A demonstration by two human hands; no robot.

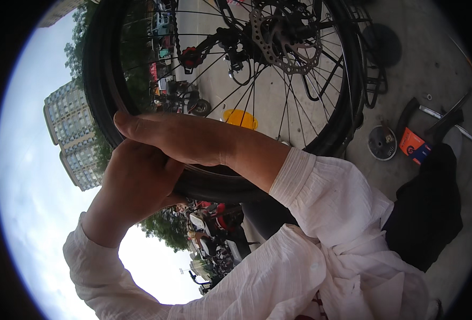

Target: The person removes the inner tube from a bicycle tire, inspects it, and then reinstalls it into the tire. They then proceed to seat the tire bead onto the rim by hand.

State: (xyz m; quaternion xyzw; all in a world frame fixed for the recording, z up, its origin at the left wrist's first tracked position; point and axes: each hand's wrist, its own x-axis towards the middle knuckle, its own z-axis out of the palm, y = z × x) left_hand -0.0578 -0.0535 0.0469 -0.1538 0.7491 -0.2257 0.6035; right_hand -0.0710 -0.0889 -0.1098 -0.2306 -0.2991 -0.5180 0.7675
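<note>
A black bicycle tyre [103,96] circles a spoked wheel with a disc brake rotor [286,40] at its hub. Both of my hands are close together on the tyre's near left part. My left hand [140,173] is closed round the tyre, its fingers mostly hidden behind it and the other hand. Reaching across from the right, my right hand [164,136] grips just above it, with its thumb lying along the tyre and its fingers out of sight. Beyond the spokes, the rear derailleur [193,56] with a red pulley hangs near the chain.
On the pavement at the right are a round dark disc [382,143], an orange and blue box [414,145], metal tools [449,120] and a small nut [428,97]. A yellow object [240,119] shows through the spokes. Parked motorbikes [214,234] stand beyond.
</note>
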